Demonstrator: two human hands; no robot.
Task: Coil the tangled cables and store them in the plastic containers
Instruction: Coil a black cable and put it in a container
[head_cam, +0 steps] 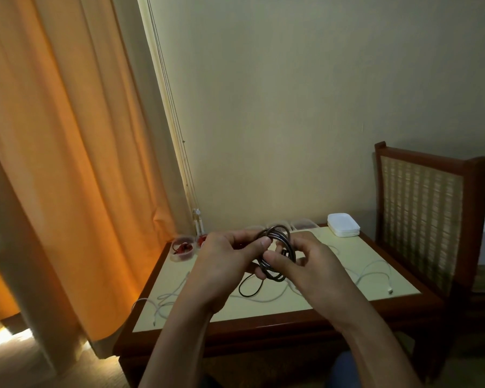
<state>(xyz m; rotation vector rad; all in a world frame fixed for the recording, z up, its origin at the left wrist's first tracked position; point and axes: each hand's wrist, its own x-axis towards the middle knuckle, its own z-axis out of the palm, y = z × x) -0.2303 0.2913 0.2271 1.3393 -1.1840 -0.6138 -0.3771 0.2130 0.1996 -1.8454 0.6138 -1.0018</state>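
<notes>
Your hands and the dim light hide most of the clear containers at the counter's back edge. Your left hand and right hand both pinch the coiled black cable above the counter, its tail dropping among sprawled white cables. A tub of red cable sits back-left, and stacked white lids sit back-right beside a chair.
</notes>
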